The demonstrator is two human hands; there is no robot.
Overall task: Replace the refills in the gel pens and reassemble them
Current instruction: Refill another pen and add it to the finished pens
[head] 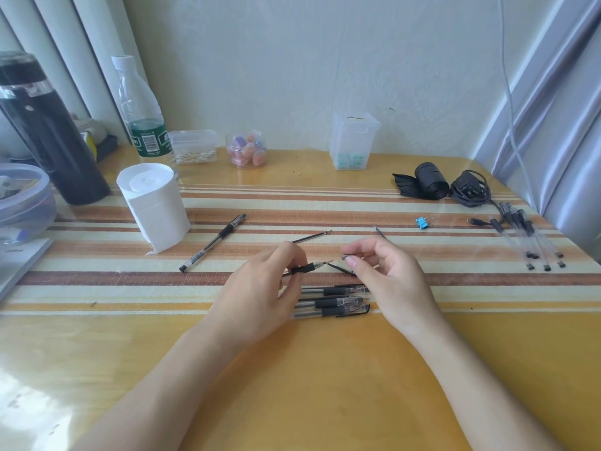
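**One pen in the hands, more pens waiting**

I take as landmark the row of three capped pens (335, 301), which lies on the counter (292, 369) between the two wrists.

Just behind this row, the left hand (266, 288) holds one gel pen (309, 267). Its fingers are curled round the black grip, and the bare tip points to the right. Also just behind the row, a little to the right, the right hand (387, 271) pinches a small dark piece (346, 256) between thumb and forefinger. The piece is near the pen tip but apart from it. I cannot tell if it is a cap or the tip cone.

Farther behind the row a loose refill (312, 236) lies on the counter, and a second refill (380, 231) lies behind and to the right. Behind and to the left of the row there is a single pen (213, 243), alone. Well to the right of the row a group of clear pens (533, 242) lies together.

In my judgement the task is somewhere in the middle. The pen in the left hand seems to have a refill inside and needs only to be closed. The three capped pens look whole, but the picture does not show if they are finished or waiting. I also cannot say if the loose refills are old or new. The single pen and the group on the right probably remain to be done
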